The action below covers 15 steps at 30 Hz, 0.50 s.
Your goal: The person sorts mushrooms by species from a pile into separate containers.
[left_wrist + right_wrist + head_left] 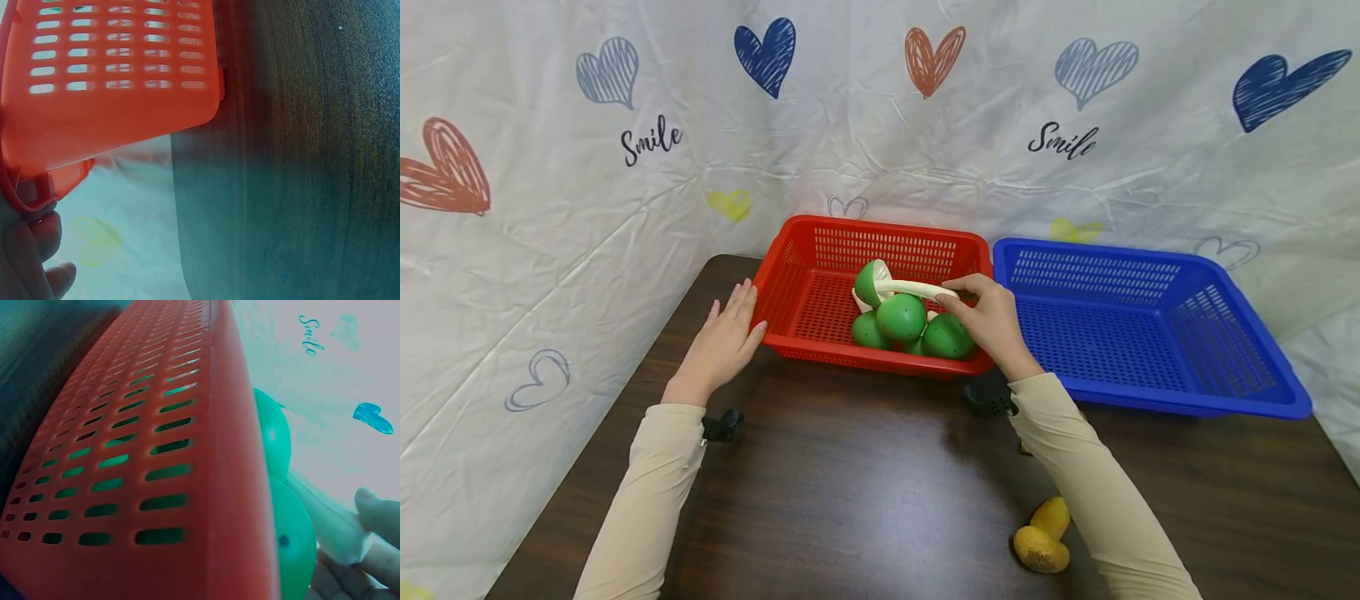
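Note:
A toy mushroom with a green cap and a long white stem (910,288) lies across the top of the pile in the red basket (880,360). My right hand (988,317) pinches the end of that stem between thumb and fingers, above the basket's right side. Below it are several more green mushroom caps (901,317), partly covering one another. My left hand (718,342) rests on the basket's left rim with its fingers extended. In the right wrist view, the stem (331,528) meets my fingertips beyond the red wall.
To the right, a blue basket (1150,402) stands against the red one. A yellow-brown mushroom-shaped piece (1041,537) lies on the dark wooden table (850,483) beside my right sleeve, which partly hides another small piece (1025,448). A printed white cloth (850,100) hangs behind.

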{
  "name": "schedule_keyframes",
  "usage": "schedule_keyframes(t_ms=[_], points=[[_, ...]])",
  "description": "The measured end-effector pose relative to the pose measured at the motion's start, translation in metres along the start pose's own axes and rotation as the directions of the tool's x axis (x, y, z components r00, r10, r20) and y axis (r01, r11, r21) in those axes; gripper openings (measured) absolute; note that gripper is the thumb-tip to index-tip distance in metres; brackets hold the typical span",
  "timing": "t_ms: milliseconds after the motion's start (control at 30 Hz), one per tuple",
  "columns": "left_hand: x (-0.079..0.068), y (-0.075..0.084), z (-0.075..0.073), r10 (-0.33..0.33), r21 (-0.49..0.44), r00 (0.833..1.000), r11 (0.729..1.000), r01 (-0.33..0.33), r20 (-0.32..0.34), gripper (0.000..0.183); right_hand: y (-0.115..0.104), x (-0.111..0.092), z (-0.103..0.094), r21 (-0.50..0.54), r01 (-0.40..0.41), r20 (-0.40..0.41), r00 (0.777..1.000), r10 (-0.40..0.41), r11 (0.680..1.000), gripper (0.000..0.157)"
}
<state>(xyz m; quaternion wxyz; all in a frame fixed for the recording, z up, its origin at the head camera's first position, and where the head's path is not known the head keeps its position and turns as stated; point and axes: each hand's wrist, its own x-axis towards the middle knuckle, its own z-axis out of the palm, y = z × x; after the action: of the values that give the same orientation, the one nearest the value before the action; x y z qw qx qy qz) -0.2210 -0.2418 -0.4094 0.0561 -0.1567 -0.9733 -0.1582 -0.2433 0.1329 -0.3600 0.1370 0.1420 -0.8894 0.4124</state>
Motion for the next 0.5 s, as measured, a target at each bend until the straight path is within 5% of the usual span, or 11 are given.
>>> schedule_keyframes(t_ms=[500], points=[[0.0013,-0.0018,0.0019,0.005,-0.003,1.000,1.000,-0.005,-0.013,0.063,0.0059,-0.0092,-0.0096,0.037,0.043,-0.062,0.997,-0.040,0.998,0.027]])
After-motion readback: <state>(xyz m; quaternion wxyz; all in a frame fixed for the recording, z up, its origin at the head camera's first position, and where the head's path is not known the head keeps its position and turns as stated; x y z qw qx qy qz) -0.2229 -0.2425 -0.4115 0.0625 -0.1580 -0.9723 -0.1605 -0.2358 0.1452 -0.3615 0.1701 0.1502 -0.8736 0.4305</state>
